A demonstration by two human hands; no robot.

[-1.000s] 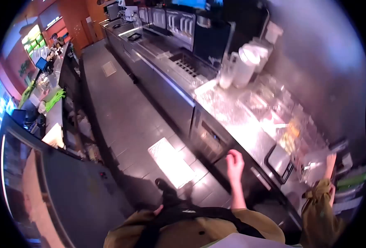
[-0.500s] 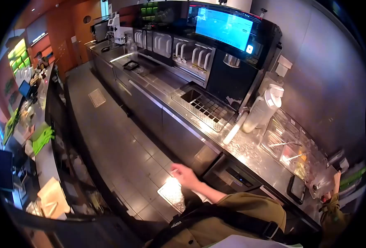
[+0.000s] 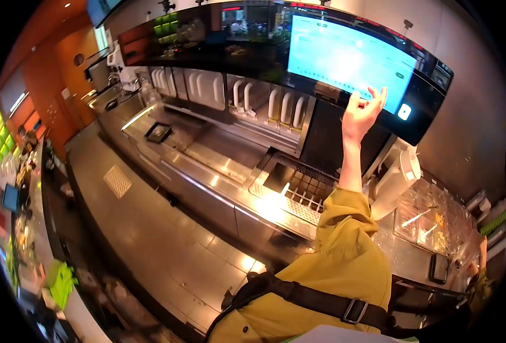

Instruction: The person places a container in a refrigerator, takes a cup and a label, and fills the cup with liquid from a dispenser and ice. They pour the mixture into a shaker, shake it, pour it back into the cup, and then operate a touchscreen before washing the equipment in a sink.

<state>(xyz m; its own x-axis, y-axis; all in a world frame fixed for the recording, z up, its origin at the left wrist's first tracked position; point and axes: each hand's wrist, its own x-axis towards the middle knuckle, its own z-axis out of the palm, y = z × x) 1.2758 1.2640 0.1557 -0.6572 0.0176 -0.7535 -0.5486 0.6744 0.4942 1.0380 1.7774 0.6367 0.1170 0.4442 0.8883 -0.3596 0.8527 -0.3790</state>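
My left hand (image 3: 361,117) is raised in front of the lit touchscreen (image 3: 347,60), fingers apart and the fingertips over its lower edge. It holds nothing. At the far right edge my right hand (image 3: 482,251) is partly cut off by the edge of view, its fingers around a clear plastic cup (image 3: 466,251). Beside that cup, a lidded clear tray with compartments (image 3: 430,220) stands on the counter, with utensils and yellow pieces showing in it. A black rectangular device (image 3: 439,268) lies in front of the tray.
Below the screen is a drip grate (image 3: 304,186) set into the steel counter (image 3: 219,151). A tall white pitcher (image 3: 398,177) stands right of my forearm. White-handled jugs (image 3: 287,108) line the back. A second counter with a green cloth (image 3: 63,284) runs along the left.
My left hand has risen from low over the floor to the touchscreen. The view has shifted, bringing more of the screen into sight. My right hand stays at the far right with the cup.
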